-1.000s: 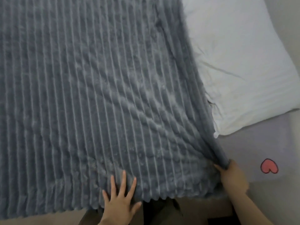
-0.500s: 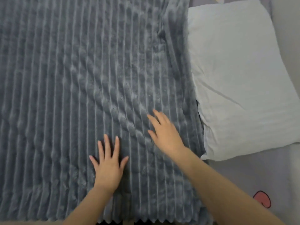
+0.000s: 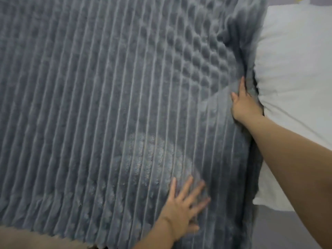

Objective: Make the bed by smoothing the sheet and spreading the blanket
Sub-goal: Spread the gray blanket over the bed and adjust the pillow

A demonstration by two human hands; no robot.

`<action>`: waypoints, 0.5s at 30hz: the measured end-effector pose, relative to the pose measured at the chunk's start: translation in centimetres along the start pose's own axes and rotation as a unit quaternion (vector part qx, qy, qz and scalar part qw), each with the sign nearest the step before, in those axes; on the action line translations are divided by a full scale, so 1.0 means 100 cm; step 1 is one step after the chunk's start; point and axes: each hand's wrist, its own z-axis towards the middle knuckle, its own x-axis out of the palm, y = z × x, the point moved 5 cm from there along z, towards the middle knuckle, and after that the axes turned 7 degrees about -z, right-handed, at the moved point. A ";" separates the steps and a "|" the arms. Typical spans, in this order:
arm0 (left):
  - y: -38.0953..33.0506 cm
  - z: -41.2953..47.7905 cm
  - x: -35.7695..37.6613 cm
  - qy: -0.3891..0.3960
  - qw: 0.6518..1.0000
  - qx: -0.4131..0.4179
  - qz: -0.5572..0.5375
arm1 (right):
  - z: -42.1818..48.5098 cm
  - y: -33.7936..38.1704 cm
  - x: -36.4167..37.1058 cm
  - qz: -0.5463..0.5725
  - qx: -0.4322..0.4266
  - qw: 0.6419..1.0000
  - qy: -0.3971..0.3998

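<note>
A grey ribbed plush blanket (image 3: 107, 105) covers most of the bed. My left hand (image 3: 183, 207) lies flat on it near the front edge, fingers spread. My right hand (image 3: 241, 103) presses on the blanket's right edge beside the pillow. Its thumb and one finger lie straight on the pile, and the other fingers are hidden in the fold. The blanket is bunched and puckered just above that hand. A strip of grey-lilac sheet (image 3: 269, 232) shows at the bottom right.
A white pillow (image 3: 296, 60) lies to the right of the blanket, touching its edge. The blanket's scalloped front edge hangs over a tan surface (image 3: 27, 238) at the bottom left.
My right hand has slid from the middle of the blanket to its right edge by the pillow. My left hand has moved right along the front. The view has shifted closer.
</note>
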 end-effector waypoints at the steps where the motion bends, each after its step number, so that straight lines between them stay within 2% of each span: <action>1: -0.012 -0.009 0.010 0.007 0.998 0.045 0.037 | -0.003 0.005 0.000 0.006 0.015 1.000 -0.012; 4: -0.029 -0.039 0.025 -0.048 0.983 0.131 0.119 | -0.021 0.027 -0.007 -0.006 0.048 0.995 -0.088; 5: -0.026 -0.048 0.025 -0.088 0.982 0.133 0.101 | -0.034 0.040 -0.008 -0.027 0.031 0.992 -0.123; 6: -0.016 -0.057 0.020 -0.144 0.984 0.095 0.052 | -0.051 0.055 -0.004 -0.052 -0.013 0.987 -0.150; 8: 0.027 -0.082 0.008 -0.244 0.962 -0.079 -0.093 | -0.100 0.089 0.019 -0.107 -0.178 0.969 -0.136; 10: 0.086 -0.120 0.012 -0.280 0.891 -0.295 -0.201 | -0.160 0.096 0.066 -0.147 -0.323 0.933 -0.061; 11: 0.114 -0.142 0.022 -0.276 0.845 -0.391 -0.239 | -0.188 0.084 0.089 -0.155 -0.338 0.928 -0.025; 12: 0.139 -0.163 0.034 -0.258 0.799 -0.471 -0.270 | -0.212 0.062 0.108 -0.157 -0.309 0.938 -0.003; 13: 0.159 -0.181 0.047 -0.231 0.764 -0.525 -0.294 | -0.235 0.034 0.124 -0.148 -0.241 0.959 0.012; 14: 0.170 -0.195 0.060 -0.200 0.749 -0.548 -0.313 | -0.258 0.003 0.134 -0.136 -0.151 0.979 0.019; 15: 0.175 -0.203 0.070 -0.170 0.756 -0.548 -0.313 | -0.281 -0.025 0.139 -0.135 -0.070 0.988 0.025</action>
